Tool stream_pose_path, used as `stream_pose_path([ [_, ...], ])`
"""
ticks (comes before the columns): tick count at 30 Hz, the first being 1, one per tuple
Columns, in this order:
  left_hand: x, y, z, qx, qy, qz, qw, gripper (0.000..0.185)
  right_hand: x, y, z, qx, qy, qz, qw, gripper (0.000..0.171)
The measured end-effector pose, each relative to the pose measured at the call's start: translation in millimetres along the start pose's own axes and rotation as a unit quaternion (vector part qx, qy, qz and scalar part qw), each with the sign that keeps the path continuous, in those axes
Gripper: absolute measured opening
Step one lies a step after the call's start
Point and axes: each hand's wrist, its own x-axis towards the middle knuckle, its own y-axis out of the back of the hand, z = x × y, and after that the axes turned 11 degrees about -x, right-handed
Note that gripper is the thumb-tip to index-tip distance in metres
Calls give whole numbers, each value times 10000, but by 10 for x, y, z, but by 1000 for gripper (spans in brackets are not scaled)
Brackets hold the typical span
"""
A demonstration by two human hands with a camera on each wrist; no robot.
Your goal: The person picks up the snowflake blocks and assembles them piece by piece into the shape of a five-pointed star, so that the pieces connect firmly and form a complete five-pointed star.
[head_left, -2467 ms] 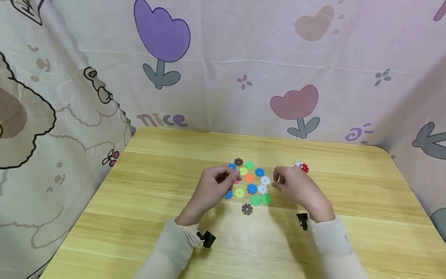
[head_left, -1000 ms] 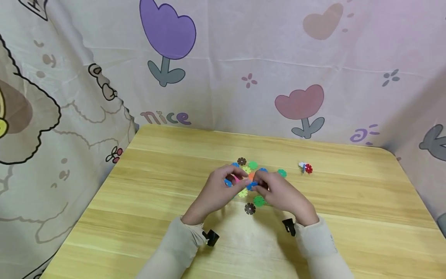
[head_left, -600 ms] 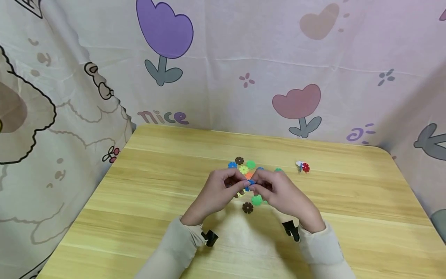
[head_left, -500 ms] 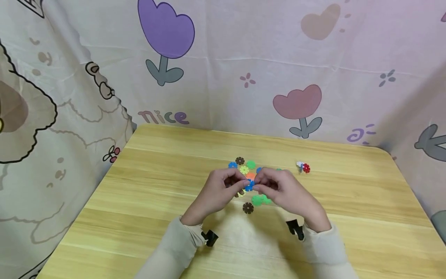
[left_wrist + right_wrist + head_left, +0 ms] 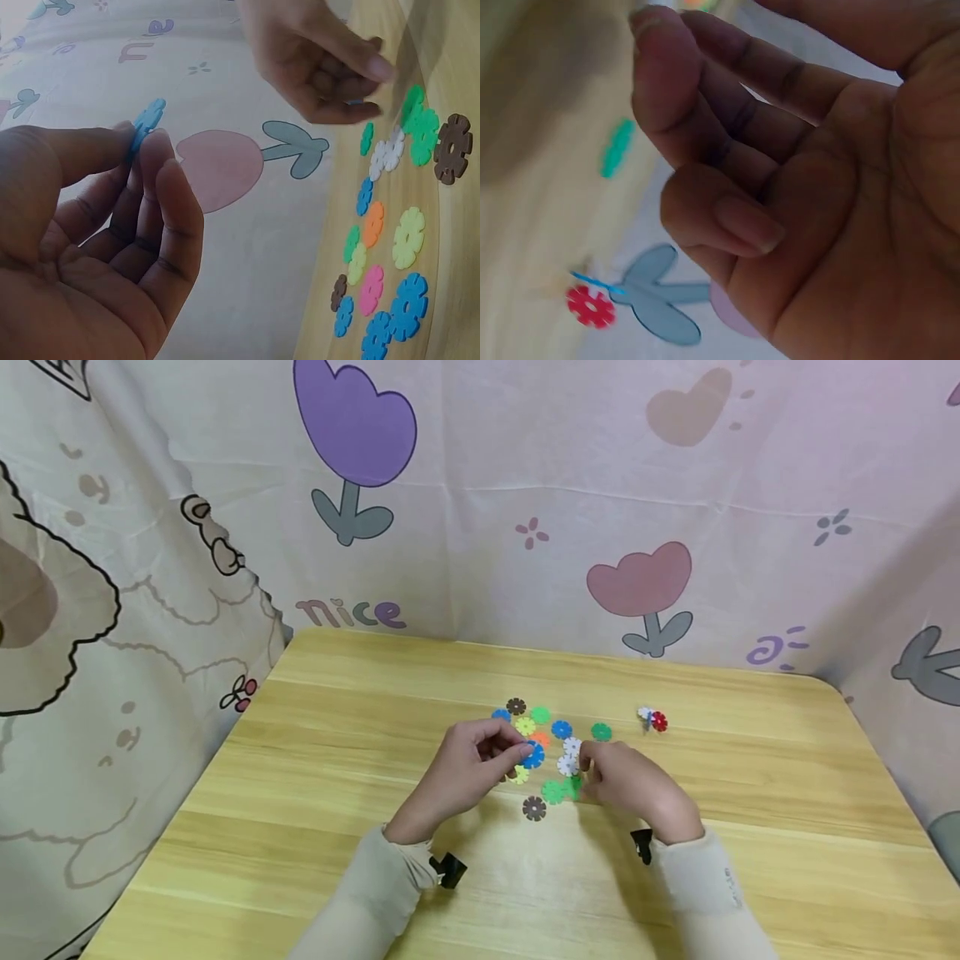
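My left hand (image 5: 465,768) pinches a blue notched snowflake disc (image 5: 534,755) between thumb and fingertips, above the loose discs; the left wrist view shows this blue disc (image 5: 148,124) edge-on. The right hand (image 5: 633,785) hovers at the right of the group, beside the white discs (image 5: 567,766) and a green disc (image 5: 553,792). Its fingers are loosely bent, and nothing shows between them in the right wrist view, where the fingers (image 5: 667,67) are close to the camera. A pink disc (image 5: 371,289) and an orange disc (image 5: 373,224) lie among the others.
Several more discs lie flat on the wooden table (image 5: 337,760), including a brown disc (image 5: 534,808) in front and a dark green disc (image 5: 602,732) at the right. Farther right sits a joined red, white and blue piece (image 5: 658,721). A printed curtain (image 5: 480,527) hangs behind the table.
Both hands were together at the blue disc. The right hand has let go and moved right and slightly down, towards the green and white discs. The left hand keeps the blue disc, nearly in place.
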Motion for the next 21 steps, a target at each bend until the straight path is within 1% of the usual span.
stream_pose_path([
  [2,3,1,-4,19,-1,8,10000,8,37,-67,-5,-229,-57,-66,9997,21],
  [5,9,1,-9,2,-24,-2,10000,8,77,-134,-5,-593,-45,-10,9982,22],
  [8,14,3,-6,-3,-51,-1,10000,9,97,-169,-17,-746,-56,45,9972,25],
  [12,17,3,1,-6,-55,-14,10000,8,102,-191,-45,-575,-165,-15,9982,24],
  [21,4,2,-3,-30,9,-13,10000,8,112,-219,-80,-212,-204,-294,9991,22],
])
